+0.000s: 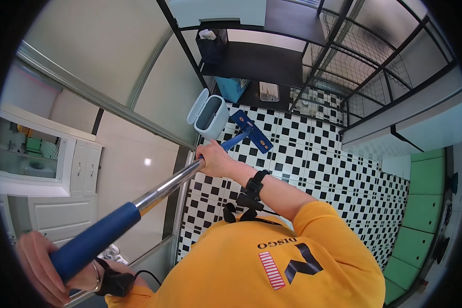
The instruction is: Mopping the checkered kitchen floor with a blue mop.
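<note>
A flat mop slants across the view, its thick blue handle grip (96,238) at the lower left and its metal pole (169,184) leading to a blue mop head (253,131). My left hand (42,265) wraps around the top end of the blue grip. Farther down, my right hand (215,158) is closed around the pole near its blue lower section. The mop head rests on the black-and-white checked tile floor (288,154), just beside a white trash bin (211,117) whose lid stands raised.
Behind the bin stands a black metal shelf rack (261,61) with a blue bag (231,89) low down. A sliding glass door's track (184,181) runs along the left. Green cabinets (423,210) line the right side, and a white refrigerator (404,131) stands at the upper right.
</note>
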Motion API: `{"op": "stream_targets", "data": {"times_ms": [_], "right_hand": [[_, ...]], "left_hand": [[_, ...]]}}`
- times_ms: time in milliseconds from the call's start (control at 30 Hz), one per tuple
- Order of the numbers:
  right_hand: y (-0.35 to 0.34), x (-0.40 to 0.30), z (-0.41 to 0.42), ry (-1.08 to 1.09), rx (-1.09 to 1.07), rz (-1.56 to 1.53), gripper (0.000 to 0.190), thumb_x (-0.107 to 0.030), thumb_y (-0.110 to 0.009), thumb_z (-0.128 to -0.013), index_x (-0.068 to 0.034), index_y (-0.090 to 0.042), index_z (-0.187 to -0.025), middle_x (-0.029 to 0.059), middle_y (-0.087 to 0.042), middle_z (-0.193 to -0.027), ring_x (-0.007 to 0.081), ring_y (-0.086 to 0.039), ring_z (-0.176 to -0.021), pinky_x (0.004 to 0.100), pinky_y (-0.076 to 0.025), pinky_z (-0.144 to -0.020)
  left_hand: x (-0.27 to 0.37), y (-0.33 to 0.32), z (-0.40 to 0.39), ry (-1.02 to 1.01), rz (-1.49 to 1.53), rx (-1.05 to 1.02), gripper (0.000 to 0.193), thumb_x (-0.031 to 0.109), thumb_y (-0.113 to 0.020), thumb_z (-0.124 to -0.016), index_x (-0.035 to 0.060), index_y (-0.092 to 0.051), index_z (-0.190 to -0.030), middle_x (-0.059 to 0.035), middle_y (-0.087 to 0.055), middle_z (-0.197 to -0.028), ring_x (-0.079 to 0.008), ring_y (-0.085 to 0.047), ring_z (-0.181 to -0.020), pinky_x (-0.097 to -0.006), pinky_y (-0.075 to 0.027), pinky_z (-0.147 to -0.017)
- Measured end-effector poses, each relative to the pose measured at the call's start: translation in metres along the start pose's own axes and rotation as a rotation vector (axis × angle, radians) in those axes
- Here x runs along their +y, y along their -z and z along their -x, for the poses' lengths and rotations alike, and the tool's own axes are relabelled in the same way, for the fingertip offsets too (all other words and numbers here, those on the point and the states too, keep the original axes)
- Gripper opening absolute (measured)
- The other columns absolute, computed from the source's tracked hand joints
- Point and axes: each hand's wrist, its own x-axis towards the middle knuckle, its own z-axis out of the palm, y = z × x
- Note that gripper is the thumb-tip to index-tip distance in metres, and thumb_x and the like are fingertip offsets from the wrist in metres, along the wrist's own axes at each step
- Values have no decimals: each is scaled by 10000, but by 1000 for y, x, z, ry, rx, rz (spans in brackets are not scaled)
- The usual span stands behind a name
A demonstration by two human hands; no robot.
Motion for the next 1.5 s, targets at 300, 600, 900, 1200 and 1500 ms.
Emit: {"op": "stream_targets", "data": {"times_ms": [300, 600, 900, 1200, 1500], "right_hand": [[21, 44, -32, -106, -101, 237, 226, -222, -686, -716, -115, -579, -884, 89, -625, -784, 289, -602, -896, 529, -307, -975], [22, 80, -42, -186, -11, 210, 257, -221, -692, -709, -118, -568, -909, 95, -614, -913, 303, -545, -998, 513, -340, -911], [0, 28, 3, -44, -36, 138, 183, -177, -673, -645, -57, -578, -745, 148, -615, -735, 345, -611, -744, 421, -485, -659], [3, -20, 12, -40, -214, 116, 166, -208, -663, -659, -68, -583, -701, 145, -602, -647, 349, -609, -656, 417, -489, -624], [24, 60, -12, -52, -27, 250, 164, -221, -643, -661, -73, -630, -732, 142, -635, -702, 352, -626, -718, 440, -501, -682]], "left_hand": [[-42, -30, 9, 35, 149, -152, 185, 228, -548, -864, 145, -414, -766, 34, -509, -567, -6, -469, -480, -174, -416, -648], [-72, -52, 39, 10, -152, 73, 179, 131, -513, -804, 139, -350, -731, 57, -378, -431, -32, -361, -360, -216, -388, -499], [1, -14, 37, 1, -139, 262, 166, 227, -501, -883, 71, -457, -845, 19, -510, -603, -31, -525, -551, -182, -399, -651], [22, 87, 40, -88, -37, 575, 187, 289, -476, -922, 117, -476, -849, 57, -490, -632, -20, -527, -635, -194, -362, -849], [-42, -41, 38, 33, -67, -3, 229, 185, -441, -873, 150, -321, -681, 50, -389, -511, -24, -352, -438, -186, -331, -595]]}}
